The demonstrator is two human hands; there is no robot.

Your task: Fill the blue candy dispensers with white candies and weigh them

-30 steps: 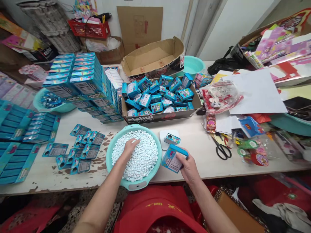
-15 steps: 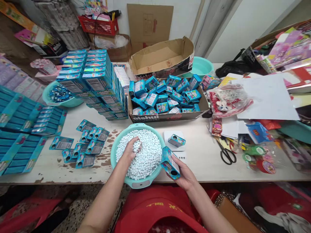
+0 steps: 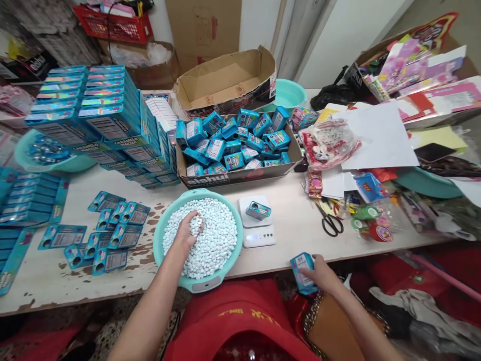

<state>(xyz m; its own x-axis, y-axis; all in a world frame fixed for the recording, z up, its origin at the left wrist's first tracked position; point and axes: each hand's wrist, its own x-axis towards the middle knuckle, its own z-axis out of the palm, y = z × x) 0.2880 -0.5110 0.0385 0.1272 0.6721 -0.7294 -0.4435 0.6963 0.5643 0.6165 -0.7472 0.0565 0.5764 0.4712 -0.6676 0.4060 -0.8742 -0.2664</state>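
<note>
My left hand [image 3: 187, 232] is in a turquoise bowl [image 3: 160, 253] full of small white candies [image 3: 220, 235], its fingers curled around a handful of them. Out to the right, my right hand [image 3: 321, 275] grips a small blue candy box [image 3: 302, 271] at the table's front edge. Another blue box [image 3: 258, 209] lies on the white digital scale [image 3: 259, 237], its round opening showing. Left of the bowl, several blue boxes with round holes [image 3: 119, 233] lie loosely grouped on the table.
Behind the bowl stands a carton of blue boxes [image 3: 240, 175], with an open cardboard carton [image 3: 225, 90] beyond. Tall stacks of blue display packs [image 3: 112, 120] rise at left. Black-handled scissors [image 3: 332, 224], a white sheet [image 3: 376, 138] and packaging lie to the right.
My right hand has moved right, away from the bowl, carrying the blue box. My left hand stays in the candies. The camera view has turned to the right.
</note>
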